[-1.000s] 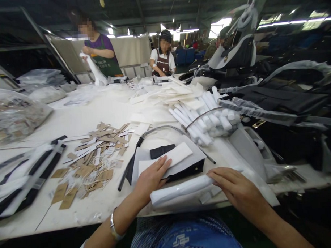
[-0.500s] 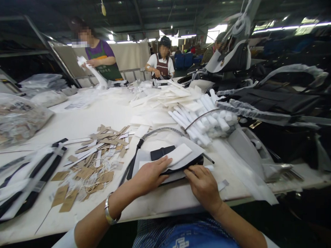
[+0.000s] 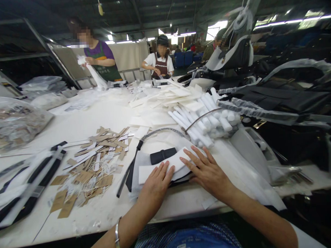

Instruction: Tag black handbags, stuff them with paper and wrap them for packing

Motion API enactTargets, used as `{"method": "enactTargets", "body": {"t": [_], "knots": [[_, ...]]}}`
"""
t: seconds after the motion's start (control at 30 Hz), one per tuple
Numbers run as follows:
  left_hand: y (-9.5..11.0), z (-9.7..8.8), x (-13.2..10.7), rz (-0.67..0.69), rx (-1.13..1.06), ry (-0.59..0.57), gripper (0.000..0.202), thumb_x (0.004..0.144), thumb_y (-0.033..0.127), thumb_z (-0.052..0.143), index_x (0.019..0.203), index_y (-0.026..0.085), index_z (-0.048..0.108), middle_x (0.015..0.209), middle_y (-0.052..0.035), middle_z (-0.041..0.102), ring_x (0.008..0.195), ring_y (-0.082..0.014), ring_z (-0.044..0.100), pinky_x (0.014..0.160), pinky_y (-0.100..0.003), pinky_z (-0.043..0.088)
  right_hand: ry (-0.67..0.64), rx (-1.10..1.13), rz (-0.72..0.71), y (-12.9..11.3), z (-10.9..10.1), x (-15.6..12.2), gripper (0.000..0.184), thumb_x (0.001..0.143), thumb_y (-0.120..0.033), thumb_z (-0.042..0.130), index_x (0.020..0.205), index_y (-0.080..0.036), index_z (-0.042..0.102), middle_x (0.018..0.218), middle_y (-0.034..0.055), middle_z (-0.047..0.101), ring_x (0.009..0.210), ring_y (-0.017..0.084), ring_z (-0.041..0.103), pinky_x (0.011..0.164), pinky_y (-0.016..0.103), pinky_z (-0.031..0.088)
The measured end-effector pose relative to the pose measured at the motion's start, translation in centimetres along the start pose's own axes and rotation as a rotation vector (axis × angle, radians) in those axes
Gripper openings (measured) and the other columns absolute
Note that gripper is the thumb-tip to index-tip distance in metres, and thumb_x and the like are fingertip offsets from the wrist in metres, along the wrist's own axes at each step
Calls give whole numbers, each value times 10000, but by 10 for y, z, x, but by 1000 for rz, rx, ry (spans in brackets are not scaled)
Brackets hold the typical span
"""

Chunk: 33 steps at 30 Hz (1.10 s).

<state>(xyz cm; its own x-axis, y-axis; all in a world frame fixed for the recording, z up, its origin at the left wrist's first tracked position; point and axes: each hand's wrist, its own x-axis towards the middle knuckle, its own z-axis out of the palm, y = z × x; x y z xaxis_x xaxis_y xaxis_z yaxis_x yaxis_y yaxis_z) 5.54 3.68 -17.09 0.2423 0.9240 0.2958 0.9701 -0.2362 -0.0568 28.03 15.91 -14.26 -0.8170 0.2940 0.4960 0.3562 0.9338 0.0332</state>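
Note:
A black handbag [image 3: 129, 176] lies on the table in front of me, mostly covered by a pale sheet. Its strap [image 3: 163, 130], wrapped in clear plastic, arcs behind it. Across the sheet runs a white foam strip [image 3: 149, 171]. My left hand [image 3: 156, 182] rests flat on the near edge of the strip, fingers stretched forward. On the strip's right end lies my right hand [image 3: 206, 171], its fingers spread. Just beyond the strip is a black flap or tab [image 3: 163, 155] with a small band around it. The underside of the bag is hidden.
Brown and white paper tags [image 3: 101, 158] lie heaped to the left, near wrapped black straps [image 3: 40, 186]. Several white foam rolls [image 3: 208, 119] and flat foam sheets [image 3: 172, 94] are piled behind. A grey tape dispenser [image 3: 253, 150] stands at right. Co-workers [image 3: 161, 62] stand across the table.
My right hand has moved from the bag's near edge up onto the foam strip and spread its fingers. My left hand has drawn back slightly, uncovering more of the strip.

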Motion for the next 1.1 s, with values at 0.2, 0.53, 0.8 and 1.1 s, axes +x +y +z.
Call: {"method": "enactTargets", "body": {"t": [0.2,0.53,0.8,1.1], "knots": [[20,-12,19,-58,17,-79,470,876,61,435,1335,125,517,1564,-167,376,1453,-315,338,1103,-539,398,22,43,-36,19,30,-14,417,945,-105,558,1352,-194,580,1325,81,659,1226,253,612,1143,550,380],[23,17,23,-27,123,46,513,937,149,538,1441,216,464,1437,-167,545,1317,-340,526,1031,-533,475,115,107,18,13,9,-33,359,968,-157,525,1313,-203,612,1298,91,674,1282,236,567,1130,517,412],[19,24,17,-22,89,88,567,941,142,511,1494,221,409,1478,-183,494,1357,-350,481,1057,-544,459,-179,251,130,15,-26,-116,293,951,-332,601,1212,-223,673,1101,87,731,1044,208,664,896,329,558],[23,18,19,-27,119,105,518,936,175,562,1446,206,479,1436,-187,539,1325,-349,517,1035,-542,481,2,390,282,45,-52,-48,163,968,-307,572,880,-212,671,869,46,699,859,175,654,790,284,514]]}}
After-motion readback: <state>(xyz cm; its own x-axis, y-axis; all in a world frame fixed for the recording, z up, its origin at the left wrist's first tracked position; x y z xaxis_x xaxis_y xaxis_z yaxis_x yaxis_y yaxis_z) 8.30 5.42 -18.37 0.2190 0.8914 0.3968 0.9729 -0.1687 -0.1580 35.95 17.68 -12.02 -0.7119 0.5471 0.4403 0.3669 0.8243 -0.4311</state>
